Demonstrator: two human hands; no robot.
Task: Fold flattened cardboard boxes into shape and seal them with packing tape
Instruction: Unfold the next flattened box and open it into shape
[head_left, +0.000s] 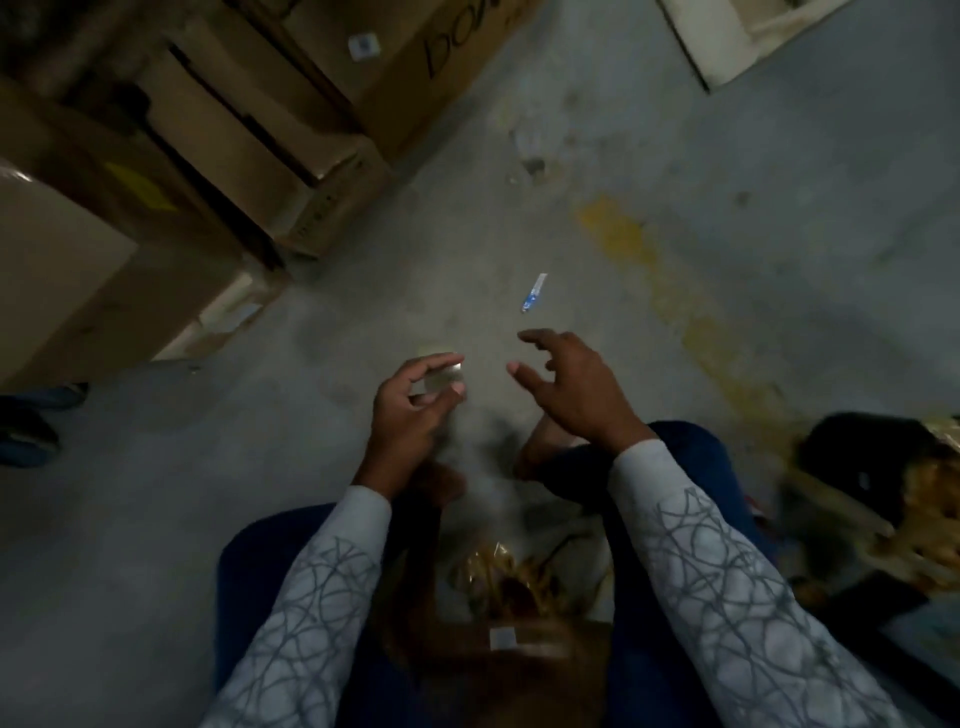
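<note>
My left hand is raised over the concrete floor and pinches a small shiny piece of clear tape between thumb and forefinger. Just to its right my right hand hovers with fingers spread and loosely bent, holding nothing. A blurred brown cardboard piece with a small white label lies low between my knees. Above it sits a crumpled wad of glossy brown packing tape.
Stacked cardboard boxes fill the upper left. A white box stands at the top right. A small blue and white tool lies on the floor beyond my hands. A black object with crumpled tape sits at the right.
</note>
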